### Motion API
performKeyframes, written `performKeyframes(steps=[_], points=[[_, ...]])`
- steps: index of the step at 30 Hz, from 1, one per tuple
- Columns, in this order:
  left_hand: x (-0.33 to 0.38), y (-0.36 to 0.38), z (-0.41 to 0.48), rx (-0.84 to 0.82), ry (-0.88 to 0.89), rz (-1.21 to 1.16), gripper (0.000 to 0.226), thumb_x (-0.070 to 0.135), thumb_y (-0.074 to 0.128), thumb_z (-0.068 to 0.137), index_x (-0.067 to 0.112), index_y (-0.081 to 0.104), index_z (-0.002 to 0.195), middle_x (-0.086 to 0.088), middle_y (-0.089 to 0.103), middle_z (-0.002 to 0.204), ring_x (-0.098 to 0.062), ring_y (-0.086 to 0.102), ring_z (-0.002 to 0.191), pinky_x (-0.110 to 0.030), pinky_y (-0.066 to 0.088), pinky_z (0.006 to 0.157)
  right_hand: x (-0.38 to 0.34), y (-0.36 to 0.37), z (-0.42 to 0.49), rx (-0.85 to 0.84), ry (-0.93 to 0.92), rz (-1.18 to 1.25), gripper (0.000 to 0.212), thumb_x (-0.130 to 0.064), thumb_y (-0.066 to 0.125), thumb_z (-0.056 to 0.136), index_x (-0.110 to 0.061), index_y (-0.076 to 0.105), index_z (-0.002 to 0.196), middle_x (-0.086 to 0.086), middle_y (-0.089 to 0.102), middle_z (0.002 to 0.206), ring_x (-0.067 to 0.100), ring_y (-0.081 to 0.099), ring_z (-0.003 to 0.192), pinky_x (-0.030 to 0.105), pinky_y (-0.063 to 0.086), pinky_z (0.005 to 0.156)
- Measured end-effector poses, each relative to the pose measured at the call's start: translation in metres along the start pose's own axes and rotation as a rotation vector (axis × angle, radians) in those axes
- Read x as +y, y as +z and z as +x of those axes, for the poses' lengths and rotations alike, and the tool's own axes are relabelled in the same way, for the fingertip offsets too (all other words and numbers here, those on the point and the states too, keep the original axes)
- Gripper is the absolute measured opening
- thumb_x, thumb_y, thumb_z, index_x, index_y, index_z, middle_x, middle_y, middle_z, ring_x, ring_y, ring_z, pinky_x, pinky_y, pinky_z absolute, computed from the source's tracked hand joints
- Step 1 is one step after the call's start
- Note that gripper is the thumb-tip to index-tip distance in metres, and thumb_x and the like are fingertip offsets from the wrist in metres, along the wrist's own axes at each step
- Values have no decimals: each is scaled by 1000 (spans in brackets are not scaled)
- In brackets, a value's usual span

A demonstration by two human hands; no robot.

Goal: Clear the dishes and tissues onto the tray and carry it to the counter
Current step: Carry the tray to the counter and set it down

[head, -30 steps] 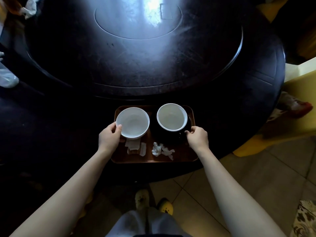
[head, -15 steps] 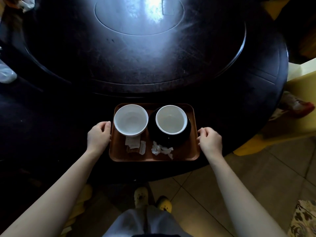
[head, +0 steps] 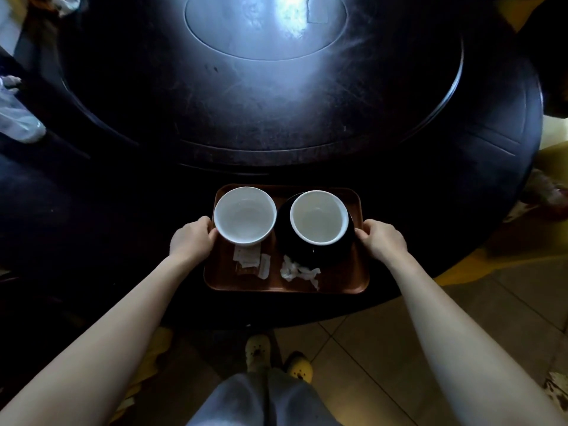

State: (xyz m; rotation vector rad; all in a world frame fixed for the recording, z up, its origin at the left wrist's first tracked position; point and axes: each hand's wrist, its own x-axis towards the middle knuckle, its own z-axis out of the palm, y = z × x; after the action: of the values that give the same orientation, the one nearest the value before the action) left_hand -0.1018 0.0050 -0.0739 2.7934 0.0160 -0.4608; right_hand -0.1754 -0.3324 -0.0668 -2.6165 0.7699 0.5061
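A brown tray (head: 338, 281) lies at the near edge of the dark round table (head: 276, 124). On it stand two white bowls: the left bowl (head: 245, 214) on the tray floor, the right bowl (head: 319, 216) on a black plate (head: 325, 255). Torn paper wrappers (head: 249, 259) and a crumpled tissue (head: 299, 272) lie in front of the bowls. My left hand (head: 192, 238) grips the tray's left rim, beside the left bowl. My right hand (head: 382, 239) is closed on the right rim.
A raised turntable (head: 264, 26) fills the table's middle. A clear plastic bag (head: 18, 118) lies at the left edge. Yellow chair cloth (head: 550, 155) is to the right. Tiled floor and my yellow shoes (head: 276, 358) are below.
Both hands have closed in from beside the tray onto its left and right rims. The view has shifted slightly.
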Motion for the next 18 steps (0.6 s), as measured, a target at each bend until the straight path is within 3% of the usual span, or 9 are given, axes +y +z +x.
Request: performKeyframes(steps=[12, 18], points=[[-6, 5, -9, 98, 47, -131, 23, 25, 49, 90, 6, 61, 90, -15, 68, 87, -35, 61, 84, -38, 43, 65, -1, 23, -20, 365, -52, 76, 31, -25, 46, 93, -1, 60, 79, 23, 67, 79, 39, 62, 77, 30, 32, 59], [5, 8, -17, 147, 64, -234, 24, 24, 46, 92, 4, 59, 94, -18, 67, 89, -37, 61, 85, -40, 43, 71, 10, 27, -28, 450, -61, 272, 30, -19, 48, 93, -9, 45, 65, 24, 63, 70, 40, 60, 68, 31, 31, 59]])
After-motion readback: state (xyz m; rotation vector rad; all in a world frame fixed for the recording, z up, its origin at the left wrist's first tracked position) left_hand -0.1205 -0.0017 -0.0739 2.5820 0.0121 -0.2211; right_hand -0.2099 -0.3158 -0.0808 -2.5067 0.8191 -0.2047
